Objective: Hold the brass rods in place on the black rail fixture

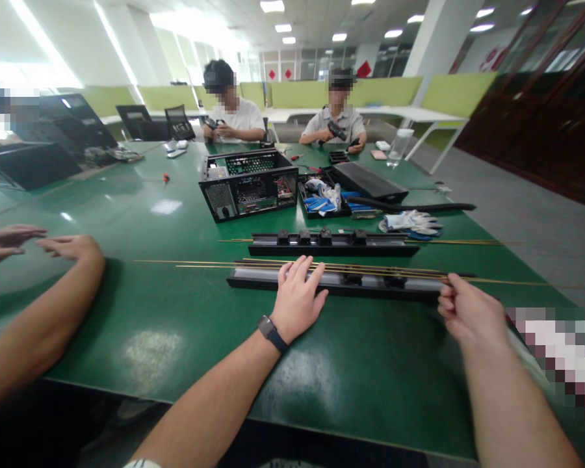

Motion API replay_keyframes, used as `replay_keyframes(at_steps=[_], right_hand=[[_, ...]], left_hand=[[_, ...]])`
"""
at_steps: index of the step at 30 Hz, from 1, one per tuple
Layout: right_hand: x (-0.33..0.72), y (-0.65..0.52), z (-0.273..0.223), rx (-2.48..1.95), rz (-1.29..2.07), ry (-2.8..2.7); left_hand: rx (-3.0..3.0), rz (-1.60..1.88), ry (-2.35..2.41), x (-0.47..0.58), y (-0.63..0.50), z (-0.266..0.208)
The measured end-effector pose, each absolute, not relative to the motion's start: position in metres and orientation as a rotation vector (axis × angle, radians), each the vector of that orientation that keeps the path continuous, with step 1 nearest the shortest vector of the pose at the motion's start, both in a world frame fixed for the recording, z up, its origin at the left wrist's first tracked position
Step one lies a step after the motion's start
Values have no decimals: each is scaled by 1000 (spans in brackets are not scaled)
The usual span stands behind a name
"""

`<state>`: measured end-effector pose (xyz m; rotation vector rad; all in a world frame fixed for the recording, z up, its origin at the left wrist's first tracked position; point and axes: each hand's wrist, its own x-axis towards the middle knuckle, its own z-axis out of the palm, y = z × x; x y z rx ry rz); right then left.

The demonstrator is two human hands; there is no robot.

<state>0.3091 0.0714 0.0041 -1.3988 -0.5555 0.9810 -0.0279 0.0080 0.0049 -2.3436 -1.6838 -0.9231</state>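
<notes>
My left hand (298,298), with a watch on its wrist, lies with fingers spread across thin golden rods (380,271). Beneath them is the nearer long black channel (273,285), which has a pale inner strip and black blocks (394,278) in it. At the channel's right end, my right hand (470,309) is closed in a pinch around the rods, which run on past it to the right; how many it grips is hidden. Just behind lies a second black channel (331,251) with several black blocks (325,236) and more golden rods.
An open computer case (248,185) stands farther back on the green table (156,305). Right of it are a tray (341,211) with gloves, a dark panel (368,182), a black tube (414,207) and white gloves (412,223). Another person's hands (68,247) are at left; two people sit opposite.
</notes>
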Motion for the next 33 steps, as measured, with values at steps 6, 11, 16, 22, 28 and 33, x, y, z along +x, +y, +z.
replay_keyframes(at_steps=[6,11,16,22,28,33], right_hand=[[288,63,21,-1400,974,-439],[282,59,17,-1393,1090,-650],[275,55,14,-1377,1179,-805],[272,55,15,-1387,1184,-798],[273,56,17,-1386,1138,-705],[271,54,17,-1383,1206,-777]], left_hand=[[-2349,-909,-1691,-27,7,6],[-2348,-902,-1692,-26,6,7],[-2345,-910,-1689,-26,6,7],[-2345,-903,-1697,-26,7,8],[-2346,-911,-1697,-25,7,7],[-2343,-915,-1694,-25,6,8]])
